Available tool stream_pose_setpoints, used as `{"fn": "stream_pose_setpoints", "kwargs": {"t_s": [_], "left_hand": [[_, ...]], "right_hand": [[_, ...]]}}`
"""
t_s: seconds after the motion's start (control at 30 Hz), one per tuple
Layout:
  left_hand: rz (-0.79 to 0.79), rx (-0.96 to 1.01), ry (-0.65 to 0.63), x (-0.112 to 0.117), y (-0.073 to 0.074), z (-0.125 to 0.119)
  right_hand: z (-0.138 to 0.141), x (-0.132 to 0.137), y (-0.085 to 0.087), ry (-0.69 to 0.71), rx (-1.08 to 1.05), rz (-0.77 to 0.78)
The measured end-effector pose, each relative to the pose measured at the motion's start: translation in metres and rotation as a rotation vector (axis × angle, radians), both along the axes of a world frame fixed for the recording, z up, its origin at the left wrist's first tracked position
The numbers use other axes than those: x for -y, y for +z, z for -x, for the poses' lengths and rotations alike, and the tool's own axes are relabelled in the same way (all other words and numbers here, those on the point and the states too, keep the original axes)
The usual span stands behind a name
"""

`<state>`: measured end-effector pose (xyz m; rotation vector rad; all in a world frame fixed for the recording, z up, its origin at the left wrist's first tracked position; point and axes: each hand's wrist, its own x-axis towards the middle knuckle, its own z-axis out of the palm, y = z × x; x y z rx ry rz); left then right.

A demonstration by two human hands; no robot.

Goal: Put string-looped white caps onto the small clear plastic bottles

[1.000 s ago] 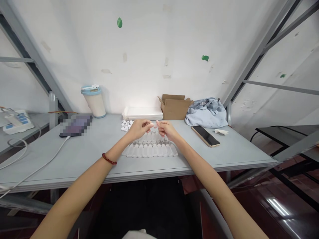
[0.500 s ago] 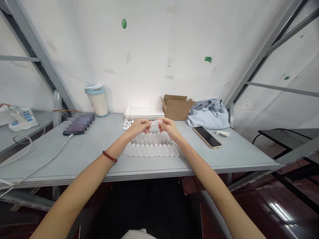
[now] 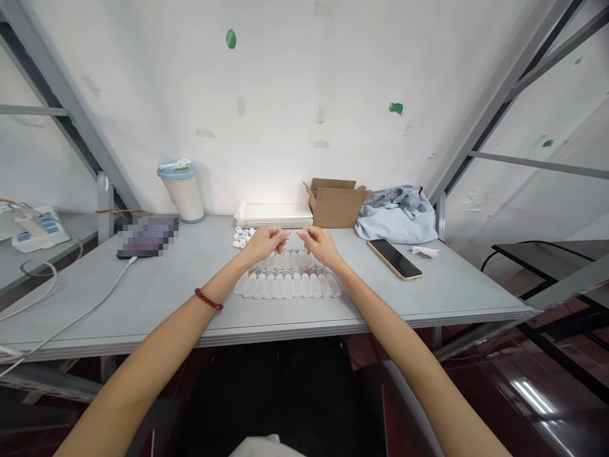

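Observation:
My left hand (image 3: 267, 245), with a dark red bead bracelet (image 3: 208, 299) on its wrist, is raised above the table with thumb and fingers pinched. My right hand (image 3: 320, 245) faces it across a small gap, its fingertips pressed together too. What either pinch holds is too small or hidden to make out. Just below and in front of the hands lie two rows of frosted white tabs (image 3: 288, 286) with rounded ends and thin white cords. The back row is partly covered by my hands. Beside my left hand sits a cluster of small white pieces (image 3: 242, 237).
Behind the hands are a white flat stack (image 3: 273, 214), a cardboard box (image 3: 339, 207) and a crumpled light blue cloth (image 3: 398, 216). A phone (image 3: 394, 259) and tissue (image 3: 425, 251) lie right. A cup (image 3: 183, 193) and a blurred-out device (image 3: 148, 238) with a cable stand left.
The whitish translucent piece that spanned both hands no longer shows between them. My fingers have curled in more, and a gap is visible between the fingertips. The view has shifted slightly.

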<state>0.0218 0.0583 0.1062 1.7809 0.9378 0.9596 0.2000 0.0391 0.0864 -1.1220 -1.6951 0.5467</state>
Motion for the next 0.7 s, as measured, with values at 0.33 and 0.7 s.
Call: {"fn": "stream_pose_setpoints", "kwargs": {"t_s": [0.33, 0.7], "left_hand": [[-0.089, 0.105, -0.029, -0.0044, -0.006, -0.0001], [0.026, 0.042, 0.032, -0.0005, -0.0027, -0.0017]], "right_hand": [[-0.0007, -0.0028, 0.0003, 0.156, -0.312, 0.21], [-0.0024, -0.005, 0.0004, 0.168, -0.296, 0.139]]}}
